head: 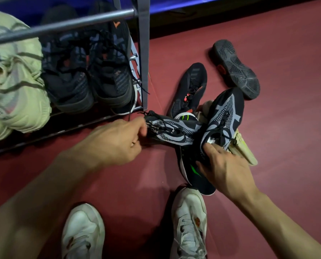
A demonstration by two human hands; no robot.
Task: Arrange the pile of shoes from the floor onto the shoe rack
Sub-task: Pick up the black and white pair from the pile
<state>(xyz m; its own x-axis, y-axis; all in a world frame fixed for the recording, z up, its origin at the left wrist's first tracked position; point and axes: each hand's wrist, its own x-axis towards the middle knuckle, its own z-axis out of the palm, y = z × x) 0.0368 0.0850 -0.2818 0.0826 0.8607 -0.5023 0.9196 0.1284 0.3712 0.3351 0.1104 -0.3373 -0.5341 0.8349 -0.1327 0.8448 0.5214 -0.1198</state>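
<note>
A pile of shoes lies on the red floor right of the grey metal shoe rack (144, 53). My left hand (118, 139) grips the heel end of a black-and-grey patterned sneaker (174, 131) lying sideways. My right hand (225, 165) holds the collar of its matching sneaker (227, 113), toe pointing up and away. Under them lies a black shoe with a green stripe (195, 171) and a pale cream shoe (247, 154). On the rack sit a black pair (88, 75) and a pale green sneaker (11, 86).
A black shoe with orange accents (191, 86) lies beyond the pile, and another black shoe (234, 70) lies sole up at the far right. My own white sneakers (189, 221) stand at the bottom. A blue wall base runs along the back.
</note>
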